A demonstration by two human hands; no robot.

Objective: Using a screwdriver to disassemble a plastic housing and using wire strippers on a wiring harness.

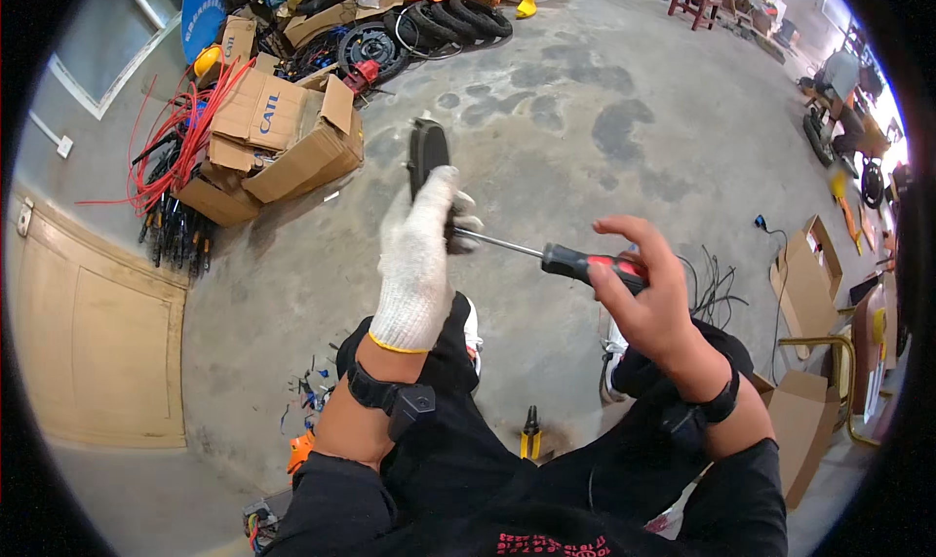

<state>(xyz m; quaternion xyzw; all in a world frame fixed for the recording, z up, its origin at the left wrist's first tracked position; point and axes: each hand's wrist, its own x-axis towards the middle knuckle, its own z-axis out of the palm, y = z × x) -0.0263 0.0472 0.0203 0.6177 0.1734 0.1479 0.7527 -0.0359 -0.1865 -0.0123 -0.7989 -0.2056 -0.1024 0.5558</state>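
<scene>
My left hand (414, 265), in a white knitted glove with a yellow cuff edge, is closed around a dark, elongated part (429, 153). The part sticks up beyond the fingers with a rounded end, and its kind is unclear. A screwdriver (570, 262) with a black and red handle lies across the middle of the view. My bare right hand (655, 299) grips its handle, with the index finger raised. The shaft points left toward the lower end of the dark part, where gloved fingers hide the tip. Whether the tip touches it, I cannot tell.
Yellow-handled pliers (530, 434) lie on the floor between my legs. Opened cardboard boxes (292, 133), red tubing (190, 138) and tyres (453, 21) fill the far left. On the right are black cables (717, 289) and flat cardboard (809, 279). Another person (843, 79) sits far right.
</scene>
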